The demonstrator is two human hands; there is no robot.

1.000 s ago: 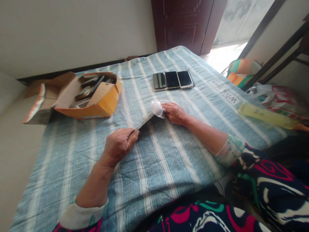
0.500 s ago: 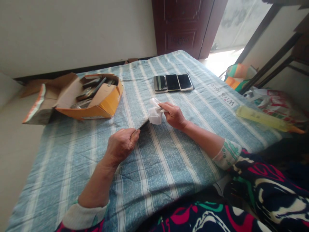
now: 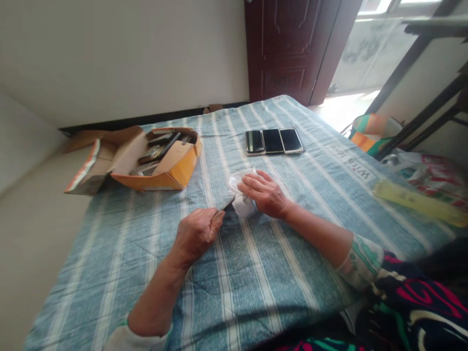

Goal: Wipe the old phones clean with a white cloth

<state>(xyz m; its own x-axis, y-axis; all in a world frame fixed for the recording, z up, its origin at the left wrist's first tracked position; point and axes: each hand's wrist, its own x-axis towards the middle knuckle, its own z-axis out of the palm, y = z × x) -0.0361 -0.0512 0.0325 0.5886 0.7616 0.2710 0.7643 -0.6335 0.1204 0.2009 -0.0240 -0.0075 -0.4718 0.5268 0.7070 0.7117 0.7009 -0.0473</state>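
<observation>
My left hand [image 3: 197, 233] is closed around one end of a thin dark slab, by its look a phone [image 3: 229, 203], seen nearly edge-on. Its far end is hidden behind a crumpled white tissue [image 3: 244, 204]. With fingers bent over the tissue, my right hand [image 3: 265, 194] presses it against the phone. Beyond my hands, three phones lie side by side, screens up: a left one [image 3: 254, 142], a middle one [image 3: 272, 141] and a white-framed one [image 3: 291, 140].
An opened orange cardboard box [image 3: 161, 181] with several phones inside stands at the table's left. A blue striped cloth [image 3: 146, 273] covers the table. A yellow transparent bottle-like thing [image 3: 417, 200] lies at the right edge, near plastic bags [image 3: 427, 170].
My right hand has turned palm-down, and its fingers now lie over the tissue on the phone. The camera view has shifted, so everything sits lower and further right.
</observation>
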